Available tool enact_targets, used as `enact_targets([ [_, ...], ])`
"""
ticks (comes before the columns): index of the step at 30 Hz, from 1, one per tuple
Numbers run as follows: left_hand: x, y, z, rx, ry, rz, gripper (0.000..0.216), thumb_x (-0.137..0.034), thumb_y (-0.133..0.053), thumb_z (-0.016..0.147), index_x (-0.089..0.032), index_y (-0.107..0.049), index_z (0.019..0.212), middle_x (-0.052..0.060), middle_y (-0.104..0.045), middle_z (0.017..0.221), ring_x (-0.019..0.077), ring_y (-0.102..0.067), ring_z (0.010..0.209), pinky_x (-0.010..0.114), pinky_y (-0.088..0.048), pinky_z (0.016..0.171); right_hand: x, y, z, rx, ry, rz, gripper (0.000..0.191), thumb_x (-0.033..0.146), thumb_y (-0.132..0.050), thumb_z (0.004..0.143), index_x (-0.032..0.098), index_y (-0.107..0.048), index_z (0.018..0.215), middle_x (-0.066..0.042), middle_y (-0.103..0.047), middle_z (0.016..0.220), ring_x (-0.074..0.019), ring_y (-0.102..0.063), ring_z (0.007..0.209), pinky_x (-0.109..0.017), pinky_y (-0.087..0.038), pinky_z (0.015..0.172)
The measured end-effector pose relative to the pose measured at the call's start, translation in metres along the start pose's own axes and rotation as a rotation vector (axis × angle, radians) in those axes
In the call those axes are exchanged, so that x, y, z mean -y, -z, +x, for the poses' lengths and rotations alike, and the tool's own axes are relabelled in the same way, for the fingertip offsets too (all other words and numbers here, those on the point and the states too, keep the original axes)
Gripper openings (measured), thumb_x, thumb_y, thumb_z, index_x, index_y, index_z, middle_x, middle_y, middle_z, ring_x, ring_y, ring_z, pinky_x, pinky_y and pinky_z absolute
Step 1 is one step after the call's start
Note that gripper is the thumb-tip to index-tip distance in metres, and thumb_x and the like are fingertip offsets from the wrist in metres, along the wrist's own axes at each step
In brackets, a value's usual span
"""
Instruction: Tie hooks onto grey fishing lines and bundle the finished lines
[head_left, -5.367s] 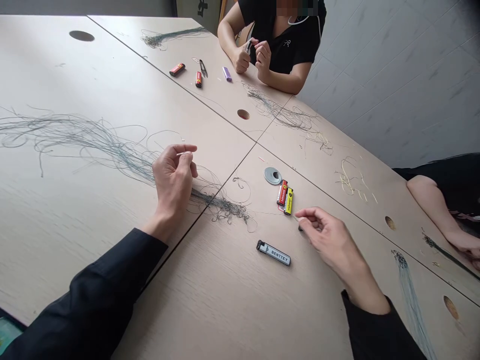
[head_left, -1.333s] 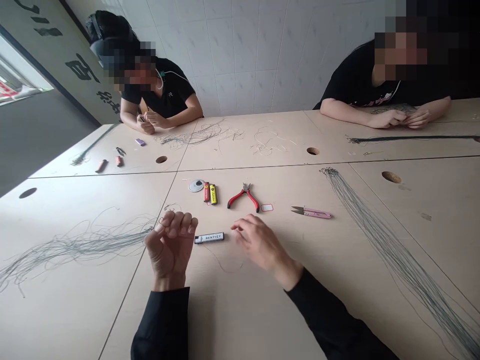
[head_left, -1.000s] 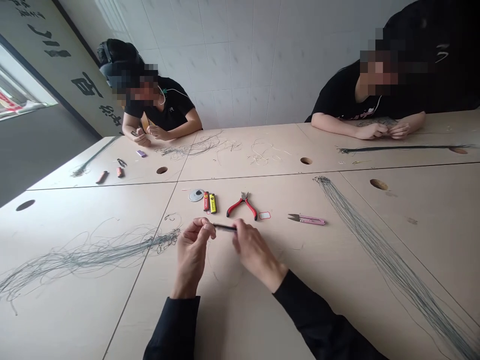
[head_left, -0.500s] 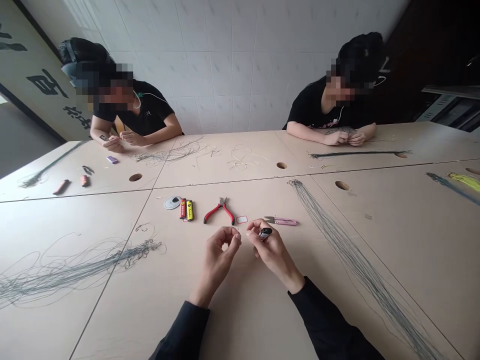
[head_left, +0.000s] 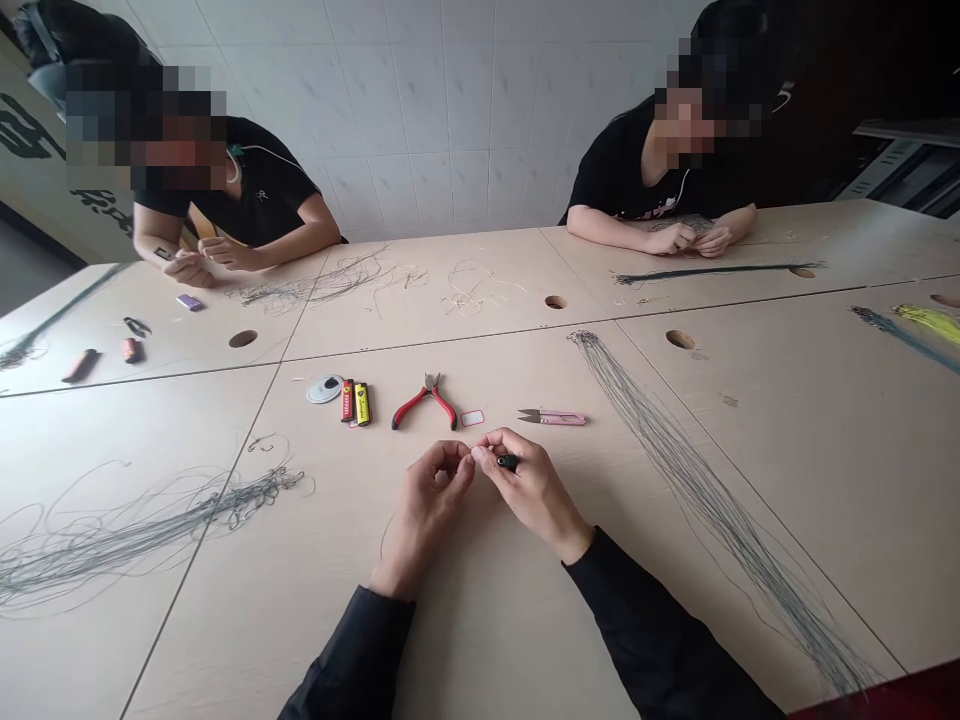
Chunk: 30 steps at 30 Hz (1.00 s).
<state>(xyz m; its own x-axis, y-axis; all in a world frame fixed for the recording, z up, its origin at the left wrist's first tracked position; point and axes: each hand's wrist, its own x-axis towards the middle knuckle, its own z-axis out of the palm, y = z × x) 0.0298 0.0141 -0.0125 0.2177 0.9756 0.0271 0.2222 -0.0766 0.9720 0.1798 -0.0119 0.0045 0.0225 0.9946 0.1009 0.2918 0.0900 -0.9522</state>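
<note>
Over the table (head_left: 480, 630), right hand (head_left: 534, 492) pinches black object (head_left: 508, 461) beside left hand (head_left: 431, 492).

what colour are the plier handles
The handles of the pliers are red with dark tips, shown best in the head view.

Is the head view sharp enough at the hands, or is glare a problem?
Head view: left hand and right hand look fairly sharp, the dark item it holds too small to identify; light is soft, no harsh glare; wide-angle stretching bends the table toward the edges.
</note>
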Motion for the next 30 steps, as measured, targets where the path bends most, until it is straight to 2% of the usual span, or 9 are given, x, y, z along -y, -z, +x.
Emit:
enact_targets([
  [7, 0.001, 0.0, -0.001, 0.0, 0.042, -0.034, 0.029, -0.045, -0.064, 0.087, -0.016, -0.065, 0.089, 0.002, -0.063, 0.078, 0.0122, -0.053, 0.07, 0.024, -0.039, 0.063, -0.003, 0.0, -0.002, 0.014, 0.029, -0.003, 0.025, 0.039, -0.05, 0.097, 0.017, -0.06, 0.095, -0.001, -0.06, 0.077, -0.0126, -0.048, 0.062, -0.024, -0.039, 0.06],
  [11, 0.002, 0.001, -0.002, 0.014, 0.044, -0.097, 0.028, -0.044, -0.066, 0.087, -0.016, -0.063, 0.088, 0.0, -0.062, 0.077, 0.0109, -0.052, 0.068, 0.023, -0.041, 0.063, -0.004, 0.001, -0.002, 0.028, 0.008, 0.029, 0.028, 0.043, -0.049, 0.098, 0.017, -0.06, 0.092, 0.001, -0.053, 0.069, -0.0125, -0.044, 0.059, -0.025, -0.038, 0.057],
  [15, -0.003, 0.003, -0.003, 0.079, -0.027, -0.225, 0.03, -0.039, -0.06, 0.092, -0.019, -0.064, 0.115, 0.005, -0.068, 0.098, 0.015, -0.061, 0.088, 0.027, -0.047, 0.079, -0.005, 0.002, -0.002, 0.073, -0.055, 0.079, 0.033, 0.048, -0.05, 0.097, 0.018, -0.062, 0.095, 0.003, -0.049, 0.062, -0.0114, -0.042, 0.051, -0.024, -0.037, 0.049],
  [17, -0.006, 0.004, -0.003, 0.096, -0.041, -0.238, 0.028, -0.039, -0.059, 0.093, -0.018, -0.067, 0.111, 0.006, -0.068, 0.097, 0.0159, -0.061, 0.09, 0.028, -0.047, 0.082, -0.007, 0.002, -0.002, 0.097, -0.076, 0.094, 0.035, 0.05, -0.05, 0.096, 0.018, -0.063, 0.093, 0.003, -0.048, 0.06, -0.0108, -0.043, 0.046, -0.024, -0.036, 0.045],
  [19, -0.008, 0.005, -0.003, 0.085, -0.021, -0.263, 0.025, -0.039, -0.061, 0.092, -0.015, -0.068, 0.094, 0.005, -0.068, 0.086, 0.0148, -0.061, 0.082, 0.026, -0.047, 0.078, -0.009, 0.002, -0.003, 0.103, -0.085, 0.111, 0.036, 0.051, -0.05, 0.097, 0.018, -0.062, 0.089, 0.003, -0.049, 0.061, -0.01, -0.043, 0.045, -0.023, -0.036, 0.043],
  [21, -0.01, 0.005, -0.002, 0.072, 0.011, -0.298, 0.025, -0.039, -0.063, 0.09, -0.015, -0.065, 0.085, 0.003, -0.066, 0.079, 0.0132, -0.059, 0.076, 0.025, -0.047, 0.073, -0.01, 0.001, -0.004, 0.108, -0.095, 0.144, 0.037, 0.051, -0.05, 0.097, 0.018, -0.062, 0.087, 0.002, -0.051, 0.064, -0.009, -0.043, 0.043, -0.023, -0.036, 0.041],
  [26, -0.011, 0.003, -0.001, 0.085, 0.039, -0.36, 0.027, -0.042, -0.06, 0.091, -0.016, -0.059, 0.086, 0.003, -0.067, 0.076, 0.0128, -0.06, 0.07, 0.026, -0.047, 0.069, -0.01, -0.001, -0.004, 0.096, -0.106, 0.176, 0.037, 0.051, -0.051, 0.096, 0.018, -0.06, 0.086, 0.002, -0.054, 0.068, -0.0084, -0.043, 0.044, -0.023, -0.036, 0.041],
  [30, -0.011, 0.001, 0.0, 0.098, 0.082, -0.432, 0.029, -0.048, -0.054, 0.094, -0.019, -0.048, 0.093, 0.001, -0.066, 0.072, 0.0122, -0.058, 0.057, 0.025, -0.044, 0.057, -0.01, -0.001, -0.004, 0.055, -0.126, 0.166, 0.036, 0.051, -0.052, 0.096, 0.018, -0.061, 0.087, 0.005, -0.047, 0.055, -0.0098, -0.042, 0.043, -0.023, -0.037, 0.044],
])
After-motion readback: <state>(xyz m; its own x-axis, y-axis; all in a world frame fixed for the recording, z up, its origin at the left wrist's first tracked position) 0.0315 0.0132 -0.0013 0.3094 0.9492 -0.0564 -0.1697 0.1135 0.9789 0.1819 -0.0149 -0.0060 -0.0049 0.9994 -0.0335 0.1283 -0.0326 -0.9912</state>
